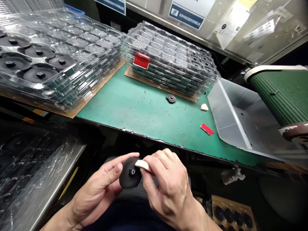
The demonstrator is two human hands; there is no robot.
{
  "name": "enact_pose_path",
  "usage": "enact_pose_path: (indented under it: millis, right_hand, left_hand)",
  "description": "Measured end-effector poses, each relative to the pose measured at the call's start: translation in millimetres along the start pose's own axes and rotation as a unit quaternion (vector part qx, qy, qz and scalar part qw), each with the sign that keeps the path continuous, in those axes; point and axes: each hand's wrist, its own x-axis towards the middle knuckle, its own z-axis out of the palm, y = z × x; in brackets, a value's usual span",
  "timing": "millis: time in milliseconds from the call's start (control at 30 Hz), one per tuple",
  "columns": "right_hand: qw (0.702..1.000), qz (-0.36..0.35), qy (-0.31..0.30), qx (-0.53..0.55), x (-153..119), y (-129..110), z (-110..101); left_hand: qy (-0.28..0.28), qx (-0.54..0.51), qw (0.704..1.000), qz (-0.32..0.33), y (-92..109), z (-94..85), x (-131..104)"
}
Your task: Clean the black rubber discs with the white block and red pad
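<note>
Below the table's front edge, my left hand [102, 187] holds a round black disc [128, 179] by its left side, thumb on the near face. The disc is tilted towards the camera and has a raised hub at its centre. My right hand [166, 183] pinches a small white piece [143, 165] between thumb and fingers. That piece touches or nearly touches the disc's upper right edge, beside the hub. Another black disc [171, 98] lies on the green table [144, 112], with a white block [204, 107] to its right.
Stacked clear trays [168, 54] stand at the back, one bearing a red tag [141, 60]. More trays [79, 48], partly filled with black discs, are at left. A red strip [207, 129] lies near a translucent bin [235, 112]. A green conveyor belt [284, 93] is at right.
</note>
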Motion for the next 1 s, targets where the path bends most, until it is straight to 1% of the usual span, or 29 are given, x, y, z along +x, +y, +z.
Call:
enact_pose_path:
  millis: [100,200,300,367,400,433,467,533,567,600,633,700,767,833,933,1000]
  right_hand:
    - [0.999,-0.037,0.002,0.008,-0.8,-0.3,1.2]
    - [0.996,-0.083,-0.002,0.014,1.1,-2.6,2.3]
    - [0.985,-0.163,-0.054,0.028,6.4,-3.7,-0.4]
    - [0.973,-0.211,-0.084,0.034,9.4,-3.3,-2.2]
    - [0.973,-0.213,-0.082,0.031,9.8,-2.9,-2.3]
    - [0.979,-0.192,-0.065,0.024,9.3,-2.5,-1.7]
    - [0.988,-0.149,-0.039,0.016,7.9,-2.3,-0.2]
    - [0.999,-0.029,0.002,0.026,3.6,-3.9,4.8]
    - [0.998,0.029,0.010,0.049,1.5,-6.1,7.7]
    - [0.994,0.072,0.011,0.080,0.0,-9.3,10.5]
    - [0.989,0.096,0.011,0.116,-0.6,-13.3,12.8]
    - [0.980,0.105,0.038,0.166,1.5,-22.8,15.3]
    - [0.978,0.081,0.079,0.174,6.3,-31.0,14.6]
    - [0.981,0.048,0.097,0.160,10.3,-35.1,12.1]
    - [0.989,0.021,0.085,0.118,10.1,-31.5,8.3]
    - [0.994,0.026,0.061,0.091,7.4,-25.0,6.5]
  left_hand:
    - [-0.013,-0.001,0.999,-0.039,-3.9,-5.4,2.2]
    - [-0.015,-0.013,0.997,-0.077,-14.6,-12.2,4.1]
    - [-0.029,-0.033,0.991,-0.130,-25.1,-13.7,3.9]
    - [-0.040,-0.045,0.987,-0.150,-26.5,-11.5,2.8]
    - [-0.040,-0.050,0.988,-0.141,-25.1,-10.0,2.4]
    - [-0.036,-0.054,0.991,-0.118,-22.8,-8.5,2.2]
    - [-0.028,-0.055,0.995,-0.084,-19.9,-7.1,2.4]
    - [-0.011,-0.043,0.999,-0.007,-15.2,-5.2,3.8]
    - [-0.004,-0.028,0.999,0.028,-14.2,-4.5,5.0]
    - [0.002,-0.009,0.998,0.060,-14.3,-3.8,6.4]
    - [0.007,0.010,0.996,0.089,-15.3,-2.9,7.7]
    - [0.017,0.045,0.989,0.143,-18.1,-0.6,9.2]
    - [0.031,0.068,0.979,0.189,-18.8,2.4,8.5]
    - [0.046,0.085,0.971,0.220,-15.2,5.0,5.8]
    - [0.068,0.096,0.962,0.246,-5.3,6.5,0.9]
    - [0.080,0.096,0.960,0.251,-0.4,6.1,-1.6]
